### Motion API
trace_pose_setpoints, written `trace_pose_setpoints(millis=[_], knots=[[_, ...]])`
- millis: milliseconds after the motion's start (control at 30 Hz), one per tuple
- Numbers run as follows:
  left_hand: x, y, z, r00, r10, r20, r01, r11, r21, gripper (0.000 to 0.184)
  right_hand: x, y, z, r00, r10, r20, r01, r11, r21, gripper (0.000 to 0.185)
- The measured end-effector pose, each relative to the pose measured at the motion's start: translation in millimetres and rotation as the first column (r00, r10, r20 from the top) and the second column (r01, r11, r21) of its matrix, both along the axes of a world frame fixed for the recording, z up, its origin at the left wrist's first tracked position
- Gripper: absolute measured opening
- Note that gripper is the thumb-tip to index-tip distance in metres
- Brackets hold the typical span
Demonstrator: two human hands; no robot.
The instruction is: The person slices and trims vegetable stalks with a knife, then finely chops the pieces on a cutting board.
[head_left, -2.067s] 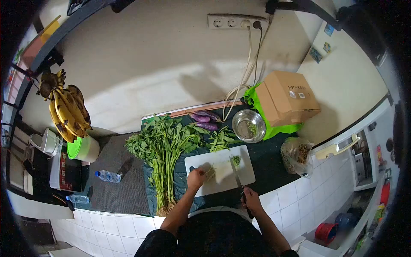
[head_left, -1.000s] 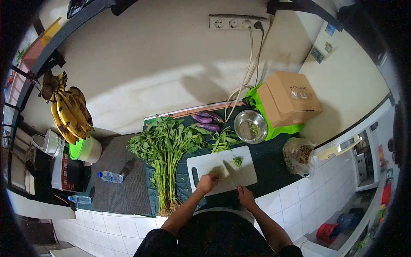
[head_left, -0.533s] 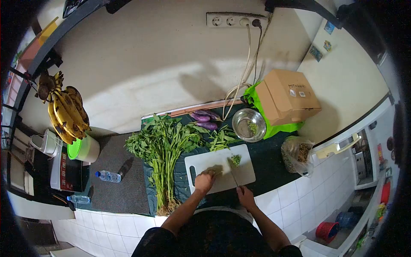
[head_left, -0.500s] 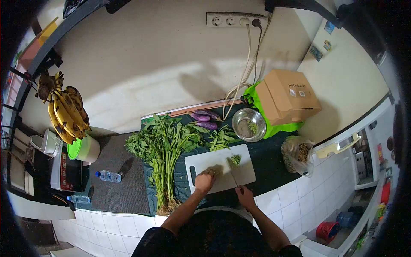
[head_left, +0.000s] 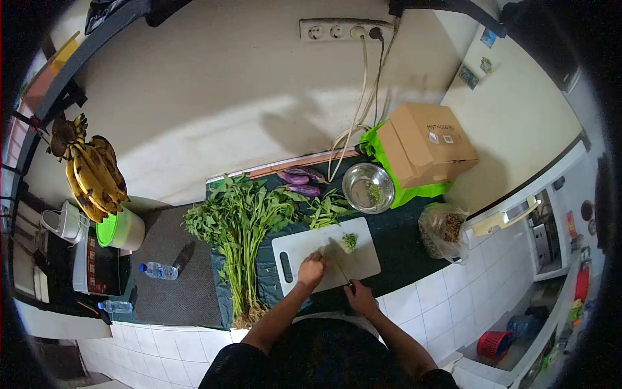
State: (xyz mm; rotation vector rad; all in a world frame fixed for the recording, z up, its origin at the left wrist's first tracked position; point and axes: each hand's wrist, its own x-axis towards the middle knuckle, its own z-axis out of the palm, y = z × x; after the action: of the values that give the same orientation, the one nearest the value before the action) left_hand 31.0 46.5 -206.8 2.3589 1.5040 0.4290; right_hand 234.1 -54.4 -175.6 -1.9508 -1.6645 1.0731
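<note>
At the cutting board's (head_left: 361, 261) near edge the right hand (head_left: 361, 300) has fingers clamped round the knife (head_left: 343, 271), while the left hand (head_left: 312, 271) rests over it, finger hold untellable, and chopped greens (head_left: 350, 242) sit farther back, probably to spare them the blade.

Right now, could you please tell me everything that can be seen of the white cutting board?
The cutting board looks like plastic: white, flat, rectangular with rounded corners and a slot-shaped hole at its left end. It lies on the dark green cover, slanting in view. Chopped greens rest toward its far right corner. The left hand hides some of its near side; the right hand holds a knife over it, and whether the knife touches it is unclear.
</note>
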Motion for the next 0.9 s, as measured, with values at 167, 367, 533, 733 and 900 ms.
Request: trace_pose_setpoints(millis=[167,367,533,733,900], knots=[[5,3,2,0.999,-0.039,0.036,0.037,0.997,0.062,0.021,-4,8,5,0.997,0.002,0.076,0.0,1.0,-0.03,0.048],[9,7,11,0.998,-0.051,0.022,0.051,0.999,-0.003,0.022,2,12,16,0.994,-0.056,0.09,0.059,0.998,-0.031,0.049],[5,5,3,0.994,-0.097,0.043,0.089,0.985,0.149,0.028,-2,10,17,0.996,0.008,0.087,-0.006,1.0,-0.022,0.048],[3,8,5,0.993,-0.114,-0.016,0.114,0.993,-0.026,0.04,-15,10,14,0.994,0.024,0.106,-0.022,1.0,-0.017,0.045],[1,8,5,0.991,-0.113,-0.071,0.103,0.987,-0.124,0.041,-18,15,12,0.996,0.042,0.083,-0.038,0.998,-0.056,0.044]])
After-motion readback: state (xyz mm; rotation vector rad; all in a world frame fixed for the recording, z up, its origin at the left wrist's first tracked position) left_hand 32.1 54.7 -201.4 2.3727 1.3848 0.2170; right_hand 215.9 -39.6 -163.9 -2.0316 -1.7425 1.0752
